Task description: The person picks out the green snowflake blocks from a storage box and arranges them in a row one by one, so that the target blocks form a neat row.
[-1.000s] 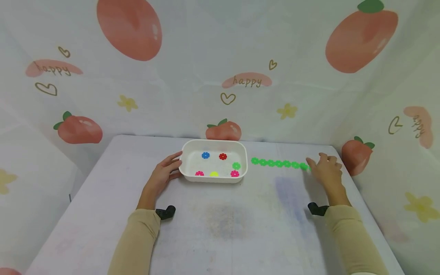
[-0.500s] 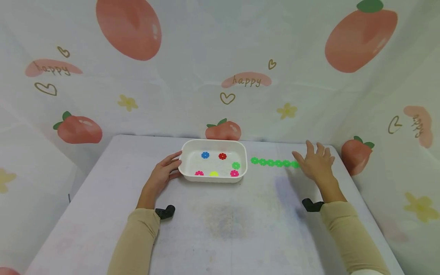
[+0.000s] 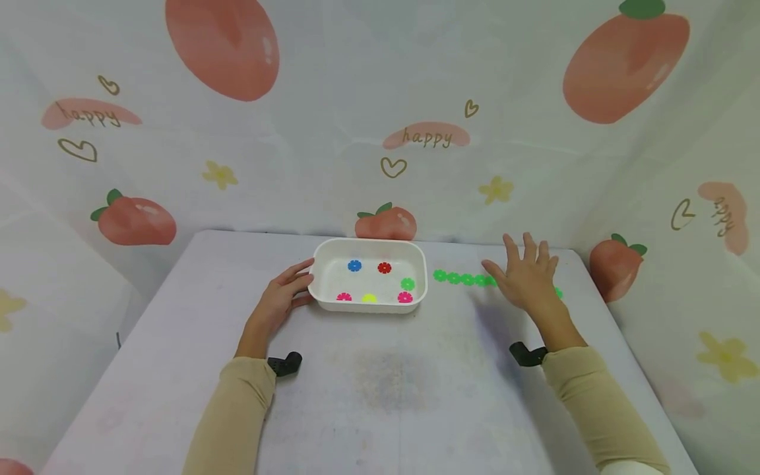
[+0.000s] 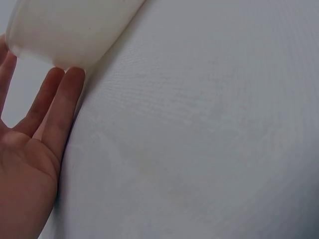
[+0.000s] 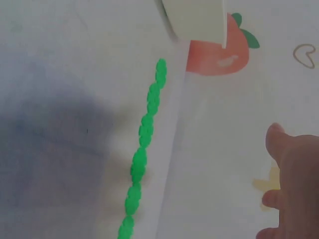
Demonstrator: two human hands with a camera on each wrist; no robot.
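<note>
A white plastic tray (image 3: 368, 308) stands on the table with several flower-shaped pieces inside. Among them are a blue flower-shaped piece (image 3: 354, 266), a red one (image 3: 384, 268) and a green one (image 3: 407, 284). My left hand (image 3: 279, 300) touches the tray's left end; in the left wrist view its fairly straight fingers (image 4: 62, 107) meet the tray wall. To the tray's right lies a row of green flower-shaped pieces (image 3: 468, 280). Above this row hovers my right hand (image 3: 525, 280), fingers spread and holding nothing, hiding part of it in the head view.
The white-covered table (image 3: 392, 382) ends at a hanging cloth (image 3: 332, 132) printed with peaches and the word happy. More of this cloth closes off the right side. Black wrist-worn devices (image 3: 527, 355) sit at both cuffs.
My right hand has moved left along the green row, its fingers spreading wider, uncovering a green piece at the right end. The left hand and tray stay put.
</note>
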